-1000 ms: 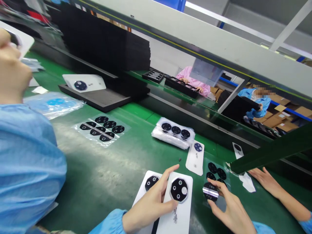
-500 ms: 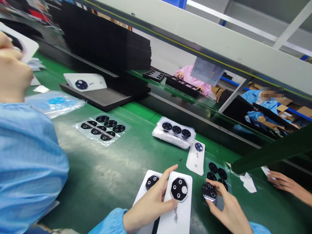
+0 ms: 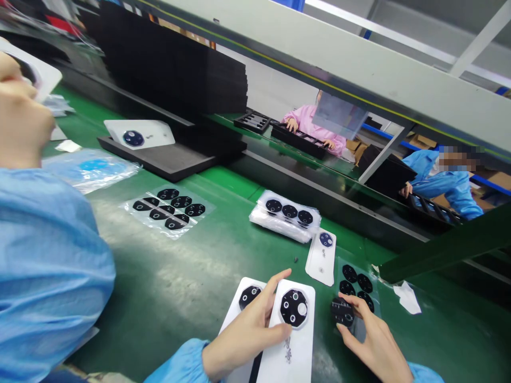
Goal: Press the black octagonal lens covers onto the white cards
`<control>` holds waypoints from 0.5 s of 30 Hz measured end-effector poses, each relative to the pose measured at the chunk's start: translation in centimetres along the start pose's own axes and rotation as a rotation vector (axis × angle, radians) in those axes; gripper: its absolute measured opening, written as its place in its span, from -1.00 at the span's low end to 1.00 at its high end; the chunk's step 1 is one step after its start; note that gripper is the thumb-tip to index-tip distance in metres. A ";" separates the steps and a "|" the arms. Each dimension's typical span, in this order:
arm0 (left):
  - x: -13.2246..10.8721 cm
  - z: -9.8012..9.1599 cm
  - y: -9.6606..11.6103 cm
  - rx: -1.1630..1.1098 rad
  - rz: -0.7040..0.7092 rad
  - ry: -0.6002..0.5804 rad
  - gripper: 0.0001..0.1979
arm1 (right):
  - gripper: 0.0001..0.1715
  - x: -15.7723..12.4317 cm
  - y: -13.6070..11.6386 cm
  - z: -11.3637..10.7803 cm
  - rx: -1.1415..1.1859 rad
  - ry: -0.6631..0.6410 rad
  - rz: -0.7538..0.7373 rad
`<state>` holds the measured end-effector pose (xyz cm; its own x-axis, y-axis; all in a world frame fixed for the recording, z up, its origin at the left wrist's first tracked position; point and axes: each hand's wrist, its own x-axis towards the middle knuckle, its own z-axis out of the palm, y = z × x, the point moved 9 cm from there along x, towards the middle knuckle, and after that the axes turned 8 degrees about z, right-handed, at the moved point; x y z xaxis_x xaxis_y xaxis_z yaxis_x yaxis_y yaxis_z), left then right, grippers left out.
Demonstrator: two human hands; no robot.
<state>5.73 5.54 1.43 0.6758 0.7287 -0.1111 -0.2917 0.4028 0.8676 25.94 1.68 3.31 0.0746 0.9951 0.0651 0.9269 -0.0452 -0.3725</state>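
Observation:
My left hand (image 3: 245,335) is closed around a white phone (image 3: 293,346), its back facing up with a black octagonal camera plate near the top. The thumb lies just below that plate. Another white phone (image 3: 235,314) with a similar camera plate sits under and beside my left hand, partly covered by it. To the right, my right hand (image 3: 373,338) pinches a black camera lens cover (image 3: 342,312) between thumb and fingertips. Just behind it lies a clear sheet (image 3: 356,284) of several black lens covers, partly hidden by the hand.
A stack of bagged lens covers (image 3: 285,215) and a white phone (image 3: 321,258) lie ahead. Further left are a lens-cover sheet (image 3: 167,208), a black foam tray (image 3: 179,165) and a plastic bag (image 3: 90,167). A co-worker's sleeve (image 3: 51,266) is at left; a green post (image 3: 447,247) at right.
The lens cover in my right hand has tilted slightly, losing its bright reflection. My left hand stays still. At far right, another person's hand has left the view; people behind have shifted.

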 end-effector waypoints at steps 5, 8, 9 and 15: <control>-0.1 0.1 0.3 0.014 0.002 0.010 -0.12 | -0.56 -0.1 0.2 0.4 0.001 -0.020 0.008; -0.1 0.2 0.4 0.009 -0.003 0.008 -0.12 | -0.55 -0.2 0.4 0.5 0.006 -0.028 0.007; -0.1 0.2 0.4 0.011 -0.004 0.009 -0.11 | -0.55 -0.2 0.4 0.5 0.007 -0.025 0.006; -0.1 0.1 0.4 0.011 0.003 -0.004 -0.12 | -0.57 -0.1 0.4 0.5 0.006 -0.016 0.004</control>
<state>5.64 5.58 1.79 0.6777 0.7275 -0.1070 -0.2863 0.3951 0.8729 26.17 1.62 2.72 0.0728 0.9961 0.0490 0.9245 -0.0490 -0.3780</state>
